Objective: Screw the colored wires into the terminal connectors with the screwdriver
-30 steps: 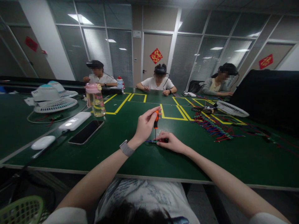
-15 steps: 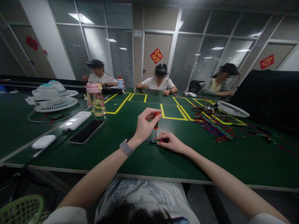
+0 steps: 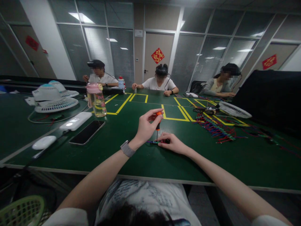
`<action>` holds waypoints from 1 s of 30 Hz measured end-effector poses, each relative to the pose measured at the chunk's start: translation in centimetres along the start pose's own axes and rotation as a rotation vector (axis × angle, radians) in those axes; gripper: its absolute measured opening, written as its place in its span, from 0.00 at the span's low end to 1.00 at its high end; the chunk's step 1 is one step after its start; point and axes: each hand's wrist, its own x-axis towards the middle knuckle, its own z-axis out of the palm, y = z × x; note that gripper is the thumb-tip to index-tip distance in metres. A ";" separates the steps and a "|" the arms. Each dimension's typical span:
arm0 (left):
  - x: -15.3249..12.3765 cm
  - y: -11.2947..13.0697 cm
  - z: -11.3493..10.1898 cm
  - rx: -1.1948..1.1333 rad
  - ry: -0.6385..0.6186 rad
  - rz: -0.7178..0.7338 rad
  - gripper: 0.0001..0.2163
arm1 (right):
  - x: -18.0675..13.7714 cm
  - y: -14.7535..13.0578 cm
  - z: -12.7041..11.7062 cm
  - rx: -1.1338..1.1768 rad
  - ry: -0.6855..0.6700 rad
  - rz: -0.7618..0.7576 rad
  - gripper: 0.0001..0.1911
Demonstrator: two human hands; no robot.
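Note:
My left hand (image 3: pixel 147 124) is closed around the handle of an orange and black screwdriver (image 3: pixel 158 125), which stands upright. Its thin shaft points down to a small green circuit board (image 3: pixel 154 142) on the table. My right hand (image 3: pixel 174 143) is closed on the board's right end, fingers pressed close to the screwdriver tip. Something red and black (image 3: pixel 166 141) shows between the right fingers; part of it is hidden. A blue wire runs from the board's left side. Whether the tip sits in a screw is too small to tell.
On the green table (image 3: pixel 131 166), a phone (image 3: pixel 87 133), a white power bank (image 3: pixel 75 121) and a pink-lidded bottle (image 3: pixel 96 100) lie to the left, with white fans (image 3: pixel 55 103) beyond. Wired boards (image 3: pixel 215 128) are piled at right. Several people sit opposite.
The screwdriver handle has turned a little and its top shows more orange. My hands stay in place. Across the table, a person's hand has moved outward to a small object.

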 end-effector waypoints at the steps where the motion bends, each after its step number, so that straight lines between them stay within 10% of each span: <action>1: 0.0 0.0 0.0 0.041 0.012 0.030 0.10 | 0.0 0.0 0.0 0.000 0.002 0.000 0.14; 30: -0.1 0.0 0.1 0.074 0.145 0.043 0.08 | 0.0 -0.1 -0.1 -0.001 0.002 -0.001 0.14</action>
